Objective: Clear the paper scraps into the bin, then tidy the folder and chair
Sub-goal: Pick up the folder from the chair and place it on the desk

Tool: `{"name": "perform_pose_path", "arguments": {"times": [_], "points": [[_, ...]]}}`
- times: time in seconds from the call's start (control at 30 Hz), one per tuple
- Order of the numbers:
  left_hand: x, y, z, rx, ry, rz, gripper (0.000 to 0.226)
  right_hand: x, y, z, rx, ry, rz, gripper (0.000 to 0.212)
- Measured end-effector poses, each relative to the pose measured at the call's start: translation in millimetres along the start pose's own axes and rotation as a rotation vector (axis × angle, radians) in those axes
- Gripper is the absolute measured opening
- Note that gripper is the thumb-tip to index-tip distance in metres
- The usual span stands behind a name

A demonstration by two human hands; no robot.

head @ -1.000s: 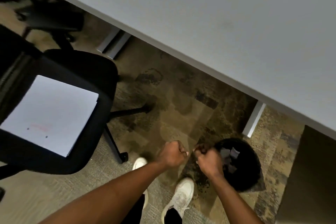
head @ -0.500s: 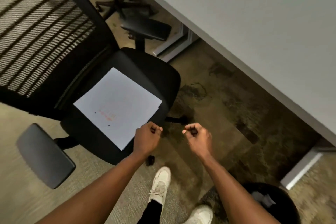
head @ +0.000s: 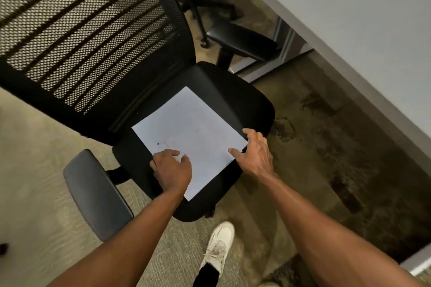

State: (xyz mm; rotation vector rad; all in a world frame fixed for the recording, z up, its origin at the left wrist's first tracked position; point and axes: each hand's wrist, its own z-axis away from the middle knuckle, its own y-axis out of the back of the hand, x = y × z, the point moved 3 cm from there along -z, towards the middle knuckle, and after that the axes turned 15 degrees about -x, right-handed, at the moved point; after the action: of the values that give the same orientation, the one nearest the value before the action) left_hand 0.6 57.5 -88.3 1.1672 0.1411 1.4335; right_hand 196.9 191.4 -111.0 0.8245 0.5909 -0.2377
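Observation:
A white folder (head: 193,133) lies flat on the seat of a black office chair (head: 233,91) with a mesh back. My left hand (head: 171,169) rests on the folder's near left edge, fingers spread on the sheet. My right hand (head: 255,154) is at the folder's right corner, thumb on top and fingers over the edge. Whether either hand grips the folder I cannot tell. The bin is out of view.
A grey desk (head: 349,18) runs along the upper right, its edge close to the chair. The chair's armrests (head: 96,193) stick out at near left and far right. A second chair base (head: 200,4) stands behind. My white shoe (head: 218,242) is on the carpet below.
The view has swung from the bin to the chair. Both hands have opened from fists and reached forward onto the folder on the seat.

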Motion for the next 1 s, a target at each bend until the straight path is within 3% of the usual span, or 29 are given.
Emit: {"name": "perform_pose_path", "arguments": {"times": [0.1,0.2,0.3,0.43,0.7,1.0], "points": [[-9.2,7.0,-5.6,-0.023,0.145,-0.008,0.041,-13.4,-2.5,-11.6,-0.042,-0.021,0.045,0.083],[-17.7,11.0,-13.5,-0.039,0.178,0.044,0.054,-21.2,-6.7,-20.3,-0.079,-0.075,0.013,0.083],[-20.0,15.4,-16.4,-0.014,0.217,0.168,0.06,-18.2,-10.8,-23.3,-0.095,-0.088,-0.027,0.064],[-19.6,30.8,-11.4,0.011,0.311,0.382,0.048,-14.7,-6.0,-11.3,-0.099,-0.093,-0.089,0.043],[4.5,60.3,3.5,0.018,0.239,0.419,0.017,-19.0,27.6,36.2,-0.095,-0.114,-0.163,0.045],[52.5,88.3,54.9,-0.073,0.092,0.477,0.019,-23.8,69.5,124.1,-0.033,-0.204,-0.291,0.043]]}}
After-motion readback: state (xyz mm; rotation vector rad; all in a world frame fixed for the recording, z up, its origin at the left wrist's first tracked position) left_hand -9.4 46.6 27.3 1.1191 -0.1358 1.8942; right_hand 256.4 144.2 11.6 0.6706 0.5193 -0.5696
